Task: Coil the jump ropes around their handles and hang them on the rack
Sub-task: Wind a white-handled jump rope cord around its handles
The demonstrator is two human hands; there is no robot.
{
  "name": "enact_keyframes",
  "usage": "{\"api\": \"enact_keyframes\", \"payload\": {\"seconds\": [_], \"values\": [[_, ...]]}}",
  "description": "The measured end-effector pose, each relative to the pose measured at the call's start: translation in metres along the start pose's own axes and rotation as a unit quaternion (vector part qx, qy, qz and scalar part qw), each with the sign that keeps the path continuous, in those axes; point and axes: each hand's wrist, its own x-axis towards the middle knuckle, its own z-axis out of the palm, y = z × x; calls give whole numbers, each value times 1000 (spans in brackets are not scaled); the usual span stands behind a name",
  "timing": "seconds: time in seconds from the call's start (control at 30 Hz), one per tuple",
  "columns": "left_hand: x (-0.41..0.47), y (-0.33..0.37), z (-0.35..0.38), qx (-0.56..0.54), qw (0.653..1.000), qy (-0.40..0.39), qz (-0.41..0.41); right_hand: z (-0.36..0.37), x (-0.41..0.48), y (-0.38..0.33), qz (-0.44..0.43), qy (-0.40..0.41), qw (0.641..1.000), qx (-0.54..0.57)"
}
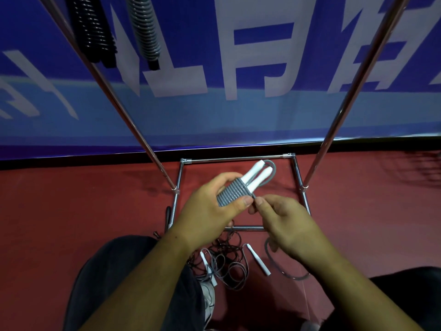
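My left hand [210,209] grips a grey jump rope [232,194] coiled tightly round its two white handles [256,175], which stick out toward the rack base. My right hand [284,220] pinches the rope's free grey end right beside the coil, near my left thumb. A loop of grey rope curves round the handle tips. Two coiled ropes hang at the top left: a black one [91,27] and a grey one [145,27].
The chrome rack's two slanted poles [124,111] [353,87] rise from a square base frame [236,160] on the red floor. Loose tangled ropes with white handles [259,260] lie on the floor between my knees. A blue banner [238,68] stands behind.
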Motion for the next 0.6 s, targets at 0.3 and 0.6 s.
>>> {"api": "enact_keyframes", "payload": {"seconds": [0.3,0.6], "values": [[-2,1,5,90,995,36,28,-5,-3,1,9,-13,999,-51],[-2,6,7,56,997,51,15,-5,-1,2,-34,45,995,-81]]}}
